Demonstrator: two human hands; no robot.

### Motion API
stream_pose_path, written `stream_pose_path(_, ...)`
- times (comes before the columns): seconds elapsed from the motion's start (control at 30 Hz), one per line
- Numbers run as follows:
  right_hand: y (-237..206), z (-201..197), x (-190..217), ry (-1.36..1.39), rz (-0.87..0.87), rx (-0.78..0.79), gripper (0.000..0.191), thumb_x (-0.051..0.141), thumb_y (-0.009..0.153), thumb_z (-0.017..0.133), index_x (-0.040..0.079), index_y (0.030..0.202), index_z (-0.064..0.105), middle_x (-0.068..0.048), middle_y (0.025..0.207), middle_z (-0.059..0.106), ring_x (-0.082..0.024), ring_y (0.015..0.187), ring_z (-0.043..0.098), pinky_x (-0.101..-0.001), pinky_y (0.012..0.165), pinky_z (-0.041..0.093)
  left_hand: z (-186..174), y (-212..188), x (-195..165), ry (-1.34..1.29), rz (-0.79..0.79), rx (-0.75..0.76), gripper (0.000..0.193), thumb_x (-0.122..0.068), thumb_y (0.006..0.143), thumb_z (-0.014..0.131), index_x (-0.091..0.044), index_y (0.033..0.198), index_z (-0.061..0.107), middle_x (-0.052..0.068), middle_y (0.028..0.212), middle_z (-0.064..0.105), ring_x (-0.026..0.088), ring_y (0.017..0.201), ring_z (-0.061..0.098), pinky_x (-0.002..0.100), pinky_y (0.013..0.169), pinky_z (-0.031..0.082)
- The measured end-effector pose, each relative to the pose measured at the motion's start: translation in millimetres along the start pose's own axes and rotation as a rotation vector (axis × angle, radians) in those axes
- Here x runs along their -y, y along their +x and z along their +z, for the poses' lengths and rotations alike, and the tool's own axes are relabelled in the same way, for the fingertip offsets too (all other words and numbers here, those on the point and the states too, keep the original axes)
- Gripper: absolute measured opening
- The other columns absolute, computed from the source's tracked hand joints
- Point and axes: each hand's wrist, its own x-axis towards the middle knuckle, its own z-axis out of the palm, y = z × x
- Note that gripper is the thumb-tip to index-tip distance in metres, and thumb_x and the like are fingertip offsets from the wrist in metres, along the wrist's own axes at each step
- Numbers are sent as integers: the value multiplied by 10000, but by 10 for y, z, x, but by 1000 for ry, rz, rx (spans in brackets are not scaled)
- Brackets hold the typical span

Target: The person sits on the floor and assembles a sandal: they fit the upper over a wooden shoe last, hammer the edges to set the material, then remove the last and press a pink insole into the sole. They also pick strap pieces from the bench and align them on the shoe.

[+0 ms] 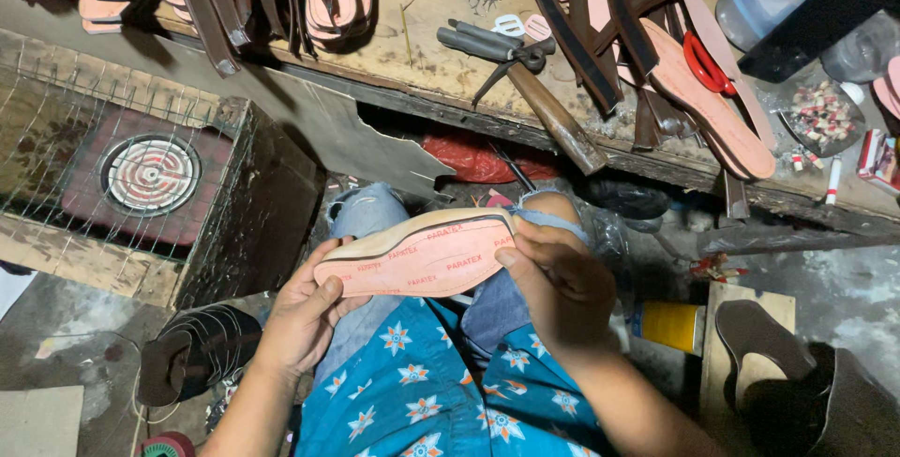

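A pinkish-orange shoe insole [422, 255] with a tan padded edge and a dark rim lies across my lap, above my torn jeans. My left hand [305, 312] grips its left end, thumb on top. My right hand [558, 288] grips its right end, fingers curled over the edge and pressing the dark rim. Both hands are shut on the same insole.
A wooden workbench [422, 63] behind holds a hammer [553, 115], pliers [497, 44], red scissors [703, 63], more insoles [712, 105] and dark leather straps [572, 35]. An electric coil heater [150, 174] in a wire cage sits left. Dark soles [197, 349] lie lower left, a yellow tin [670, 324] right.
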Motion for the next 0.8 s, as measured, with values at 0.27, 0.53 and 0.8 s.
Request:
stream_pose_path(0.27,212,-150,-380,250,305,9,202,-12,887,732,-11,1034,594,-106,1065,711,-119,957,678,-264,865,560,258,62,-151,137,4,-85,536,-168,915,671,-12,1412,542,163,1191,702,234,946,722,380,784,616)
stream_pose_path(0.53,211,-577,-1262,127,721,134,263,96,885,713,-19,1116,662,-85,925,730,-96,746,630,-255,698,485,730,373,-160,414,-24,-110,385,-155,915,684,17,1254,624,101,911,723,130,598,653,256,531,545)
stream_pose_path(0.8,378,-268,-561,-595,-218,392,538,234,777,788,-11,1234,644,-192,1236,665,-358,1153,616,-463,1032,448,838,509,-130,465,4,-91,332,-155,923,687,23,1201,651,62,857,704,89,546,598,234,494,513)
